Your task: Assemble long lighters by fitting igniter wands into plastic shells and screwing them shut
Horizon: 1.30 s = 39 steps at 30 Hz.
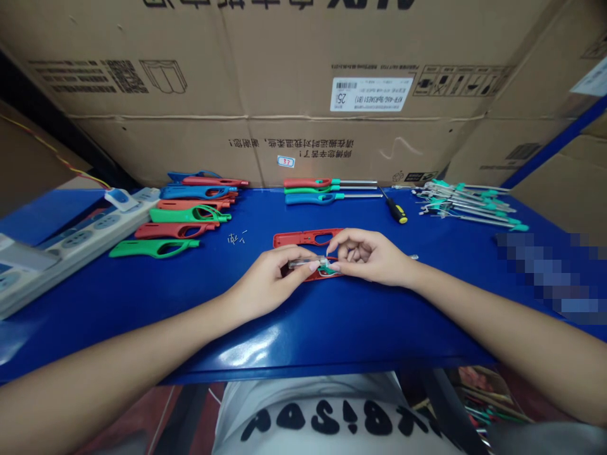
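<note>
My left hand [265,278] is closed in a pinch on a clear plastic lighter fuel tank [303,261], holding it over a red lighter shell half [313,277]. My right hand [372,256] is closed at the tank's right end, its thumb and index fingertips beside the metal valve end and a small green part [326,272] with thin wires. What those fingertips grip is too small to make out. Just behind lies another red shell half [296,239], inner side up, partly covered by my right hand. A metal tip [414,257] shows past my right wrist.
Red, green and blue lighter shells [156,248] lie at left near a white power strip [80,243] and loose screws [232,238]. At the back are assembled lighters [310,198], a screwdriver [396,211] and metal rods with green parts [474,202]. A cardboard box [284,76] stands behind.
</note>
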### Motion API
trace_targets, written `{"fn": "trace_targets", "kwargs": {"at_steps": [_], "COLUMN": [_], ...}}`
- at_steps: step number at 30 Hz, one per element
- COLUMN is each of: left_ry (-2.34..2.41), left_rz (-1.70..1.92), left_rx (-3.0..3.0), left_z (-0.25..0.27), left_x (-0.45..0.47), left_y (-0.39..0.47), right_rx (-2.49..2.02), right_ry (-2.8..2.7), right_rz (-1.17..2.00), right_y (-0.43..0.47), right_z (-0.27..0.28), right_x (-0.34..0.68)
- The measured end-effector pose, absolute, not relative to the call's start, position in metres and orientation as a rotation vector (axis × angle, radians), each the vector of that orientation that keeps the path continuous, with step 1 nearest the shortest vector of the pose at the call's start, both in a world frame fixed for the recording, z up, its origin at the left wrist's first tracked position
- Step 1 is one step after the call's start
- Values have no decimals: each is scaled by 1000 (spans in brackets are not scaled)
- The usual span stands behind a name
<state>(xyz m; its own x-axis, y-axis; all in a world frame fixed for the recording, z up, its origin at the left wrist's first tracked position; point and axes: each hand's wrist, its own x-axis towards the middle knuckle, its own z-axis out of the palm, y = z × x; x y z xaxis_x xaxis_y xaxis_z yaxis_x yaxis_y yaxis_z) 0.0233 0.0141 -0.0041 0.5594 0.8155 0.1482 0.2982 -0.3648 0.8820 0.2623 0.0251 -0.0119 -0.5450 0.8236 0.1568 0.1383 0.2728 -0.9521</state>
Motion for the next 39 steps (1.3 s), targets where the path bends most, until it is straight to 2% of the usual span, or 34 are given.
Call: {"fn": "trace_targets", "kwargs": {"at_steps": [39], "left_ry": [893], "left_rz": [722], "left_rx": [1935], "left_z": [-4], "left_x": [24], "left_y": [14], "right_rx": [-924], "right_ry": [-1949], "right_rz": [1237], "right_y": [25], "right_z": [-13], "right_x": [263]}}
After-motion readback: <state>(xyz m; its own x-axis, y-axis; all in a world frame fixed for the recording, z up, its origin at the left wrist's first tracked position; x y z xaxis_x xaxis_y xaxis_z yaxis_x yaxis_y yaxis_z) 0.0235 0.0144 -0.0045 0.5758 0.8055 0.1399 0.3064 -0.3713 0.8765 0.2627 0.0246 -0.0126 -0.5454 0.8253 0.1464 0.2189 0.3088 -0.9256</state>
